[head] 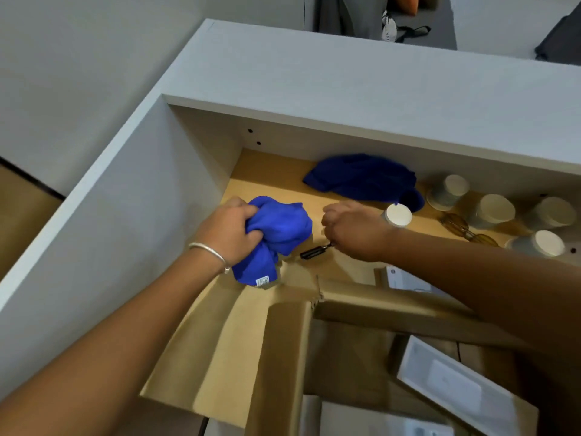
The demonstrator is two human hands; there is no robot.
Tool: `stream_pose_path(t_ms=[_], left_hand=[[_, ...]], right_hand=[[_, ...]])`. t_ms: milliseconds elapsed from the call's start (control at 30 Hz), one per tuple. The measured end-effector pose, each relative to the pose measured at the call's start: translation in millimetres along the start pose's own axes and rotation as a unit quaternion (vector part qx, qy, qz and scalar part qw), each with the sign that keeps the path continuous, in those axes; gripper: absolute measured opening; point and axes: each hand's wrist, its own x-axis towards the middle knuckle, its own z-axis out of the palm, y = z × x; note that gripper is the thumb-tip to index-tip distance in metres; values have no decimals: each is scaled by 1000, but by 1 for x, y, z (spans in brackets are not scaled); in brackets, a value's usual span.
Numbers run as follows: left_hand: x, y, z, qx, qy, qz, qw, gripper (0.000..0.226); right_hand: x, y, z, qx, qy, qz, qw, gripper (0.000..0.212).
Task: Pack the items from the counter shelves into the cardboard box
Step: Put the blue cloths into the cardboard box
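**Desk:** What does the frame show?

**Photographer:** A person packing at an open counter shelf [267,180]. The left hand [229,229] is clenched on a bunched blue cloth [276,234], held just above the shelf's front edge. The right hand [349,229] is closed, pinching the thin end of a small black tool [311,252] that hangs low over the shelf.

**Desk:** And the box?

**Photographer:** The cardboard box [283,357] stands open directly beneath both hands, flaps splayed, with white cartons [452,388] already lying inside.

**Desk:** How should this step go?

**Photographer:** My reading: draw both hands back and down together, clear the raised flaps, and set the cloth into the free corner beside the cartons. The cloth is soft and will settle anywhere; the tool looks barely gripped and could slip, so lower it in rather than toss it.

**Desk:** What is left on the shelf?

**Photographer:** A second, darker blue cloth [361,177] lies farther back, behind the right hand. White-lidded jars [397,215] stand to the right, the nearest just beside the right wrist. Amber-tinted glasses [465,229] lie among the jars.
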Motion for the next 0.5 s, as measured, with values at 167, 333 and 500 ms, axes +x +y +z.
stream_pose_path(t_ms=[167, 333, 500], left_hand=[[-42, 62, -67, -38, 75, 43, 996, 16], [-93, 134, -124, -51, 73, 113, 990, 9], [-145, 195, -136, -53, -9, 196, 979, 11]], right_hand=[[-71, 8, -54, 99, 101, 75, 987, 19], [-148, 4, -98, 94, 141, 111, 979, 14], [-214, 2, -125, 83, 143, 139, 976, 17]])
